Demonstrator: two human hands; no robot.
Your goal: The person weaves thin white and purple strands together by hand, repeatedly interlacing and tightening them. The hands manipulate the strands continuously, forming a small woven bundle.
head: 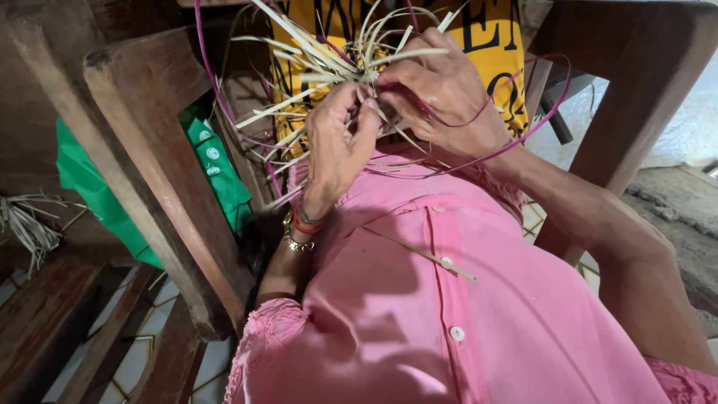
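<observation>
Both my hands work close together above my pink buttoned shirt (464,314). My left hand (338,142), with bracelets at the wrist, pinches pale straw strips (329,63) that fan out in a woven bundle. My right hand (445,93) grips the same bundle from the right, fingers curled over it. Thin magenta strands (523,131) loop out from the bundle past my right wrist. One loose straw strip (419,253) lies on my shirt.
A dark wooden chair frame (161,179) stands at the left and a wooden post (636,97) at the right. Green cloth (217,168) hangs behind the chair. Yellow printed fabric (497,45) shows behind the hands. Loose straw (26,228) lies at far left above a tiled floor (142,352).
</observation>
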